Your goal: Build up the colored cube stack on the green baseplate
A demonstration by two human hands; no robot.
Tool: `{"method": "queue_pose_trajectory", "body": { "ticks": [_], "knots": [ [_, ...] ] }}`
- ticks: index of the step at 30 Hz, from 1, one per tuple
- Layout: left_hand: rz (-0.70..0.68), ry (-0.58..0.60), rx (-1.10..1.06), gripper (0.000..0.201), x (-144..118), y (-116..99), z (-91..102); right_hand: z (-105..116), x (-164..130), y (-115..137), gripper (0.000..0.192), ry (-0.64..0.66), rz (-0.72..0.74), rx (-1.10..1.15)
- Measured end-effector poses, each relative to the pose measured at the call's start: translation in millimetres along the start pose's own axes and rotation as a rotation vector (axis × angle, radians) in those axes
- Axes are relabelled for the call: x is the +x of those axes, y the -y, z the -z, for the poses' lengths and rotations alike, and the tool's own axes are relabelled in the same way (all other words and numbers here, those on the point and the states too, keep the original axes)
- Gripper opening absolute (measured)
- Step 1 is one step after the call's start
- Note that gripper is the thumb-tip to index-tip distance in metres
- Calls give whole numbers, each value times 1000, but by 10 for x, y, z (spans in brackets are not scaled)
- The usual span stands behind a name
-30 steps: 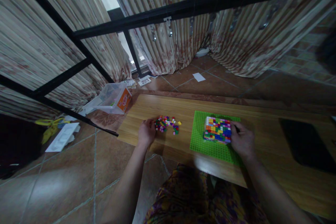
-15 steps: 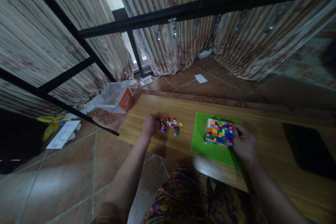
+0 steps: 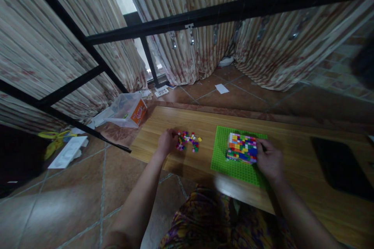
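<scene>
A green studded baseplate (image 3: 217,155) lies on the wooden table, bearing a rectangular block of many-coloured toy bricks (image 3: 241,148). My right hand (image 3: 269,159) is closed on the right side of that block, thumb and fingers at its edge. To the left, a loose heap of small coloured toy bricks (image 3: 187,140) is spread on the wood. My left hand (image 3: 167,142) is at the left edge of this heap, fingers bent together and touching it. Whatever its fingertips may hold is hidden or too small to make out.
The long wooden table (image 3: 175,118) runs across in front of my lap. A dark flat object (image 3: 340,165) lies at its right. Beyond the left end stands a clear plastic box (image 3: 125,111) with an orange label. A black metal frame (image 3: 204,19) crosses before the curtains.
The view has shifted slightly. Both hands stay at nearly the same places, the left at the loose bricks and the right on the brick block.
</scene>
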State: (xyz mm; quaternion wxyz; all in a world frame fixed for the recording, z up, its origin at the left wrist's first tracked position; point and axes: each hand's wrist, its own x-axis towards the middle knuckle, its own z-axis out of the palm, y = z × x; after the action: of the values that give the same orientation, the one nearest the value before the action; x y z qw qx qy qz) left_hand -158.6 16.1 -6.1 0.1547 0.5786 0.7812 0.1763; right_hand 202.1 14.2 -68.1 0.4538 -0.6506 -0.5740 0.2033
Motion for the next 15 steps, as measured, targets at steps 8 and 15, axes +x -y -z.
{"method": "queue_pose_trajectory", "body": {
  "ticks": [8, 15],
  "knots": [
    [-25, -43, -334, 10, -200, -128, 104, -10, 3, 52, 33, 4, -14, 22],
    [58, 83, -964, 14, -694, -293, 36, 111, 13, 196, 34, -163, -118, 173]
  ]
}}
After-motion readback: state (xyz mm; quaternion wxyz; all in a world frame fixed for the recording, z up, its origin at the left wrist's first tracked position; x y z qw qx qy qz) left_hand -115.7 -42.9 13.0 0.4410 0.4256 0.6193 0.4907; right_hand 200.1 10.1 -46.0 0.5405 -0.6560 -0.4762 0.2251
